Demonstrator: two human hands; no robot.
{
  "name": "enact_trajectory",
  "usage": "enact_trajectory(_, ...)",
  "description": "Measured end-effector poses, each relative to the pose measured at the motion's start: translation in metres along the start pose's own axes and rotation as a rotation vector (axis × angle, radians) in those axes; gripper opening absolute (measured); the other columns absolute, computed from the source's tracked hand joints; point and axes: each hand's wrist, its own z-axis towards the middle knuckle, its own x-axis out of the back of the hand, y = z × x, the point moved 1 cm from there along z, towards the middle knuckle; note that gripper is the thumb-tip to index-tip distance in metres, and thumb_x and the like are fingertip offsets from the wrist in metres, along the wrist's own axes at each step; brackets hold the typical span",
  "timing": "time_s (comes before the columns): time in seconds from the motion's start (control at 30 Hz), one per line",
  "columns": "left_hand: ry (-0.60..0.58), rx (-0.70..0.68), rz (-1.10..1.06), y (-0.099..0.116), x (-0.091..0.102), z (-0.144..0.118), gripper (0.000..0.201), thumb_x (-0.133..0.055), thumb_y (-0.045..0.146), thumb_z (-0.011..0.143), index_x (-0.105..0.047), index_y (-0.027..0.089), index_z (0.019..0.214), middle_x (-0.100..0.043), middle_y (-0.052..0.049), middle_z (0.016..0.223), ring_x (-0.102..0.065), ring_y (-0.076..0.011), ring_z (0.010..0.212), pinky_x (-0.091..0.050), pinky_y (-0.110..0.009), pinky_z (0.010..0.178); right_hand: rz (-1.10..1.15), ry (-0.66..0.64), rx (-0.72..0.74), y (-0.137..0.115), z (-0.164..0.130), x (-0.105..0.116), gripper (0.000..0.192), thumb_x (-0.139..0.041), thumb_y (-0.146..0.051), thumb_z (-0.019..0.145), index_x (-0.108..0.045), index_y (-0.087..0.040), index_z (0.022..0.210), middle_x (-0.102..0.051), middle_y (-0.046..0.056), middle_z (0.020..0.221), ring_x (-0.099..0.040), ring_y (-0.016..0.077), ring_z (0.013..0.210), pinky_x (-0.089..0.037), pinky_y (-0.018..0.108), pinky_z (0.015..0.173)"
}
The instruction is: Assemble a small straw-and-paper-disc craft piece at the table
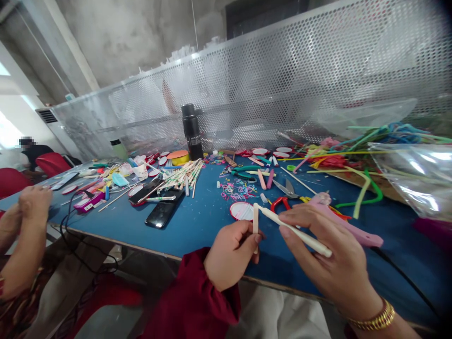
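Left hand [231, 252] pinches short cream stick [255, 220] upright; right hand [328, 254] grips long cream stick [294, 230] slantwise. Tips meet above bench [197, 221]. Keep both grips firm, ends aligned.

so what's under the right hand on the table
A pink strip runs under the right hand, beside red-handled scissors on the blue table. The strip's middle is hidden by the fingers.

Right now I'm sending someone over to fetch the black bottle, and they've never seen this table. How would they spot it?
Start at the perforated metal screen along the far edge of the blue table. Just in front of it, left of centre, behind a heap of wooden sticks and beside a yellow tub with an orange lid, stands the black bottle. It is the one tall, dark, upright thing among low, colourful clutter.
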Motion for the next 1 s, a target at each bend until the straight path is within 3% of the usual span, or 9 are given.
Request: enact_trajectory(1.0, 0.009, 0.000, 0.048, 0.0000, 0.0009, 0.0003, 0.027, -0.054, 0.040, 0.099, -0.063, 0.015, 0.099, -0.058, 0.002, 0.063, -0.042, -0.0075, 0.052, -0.035, -0.021, 0.055, 0.029, 0.004, 0.037, -0.0005, 0.0006, 0.0015, 0.020, -0.070, -0.010, 0.086, -0.065, -0.023, 0.100, -0.070, 0.004, 0.092, -0.066, 0.0215, 0.087, -0.052, 0.038, 0.081)
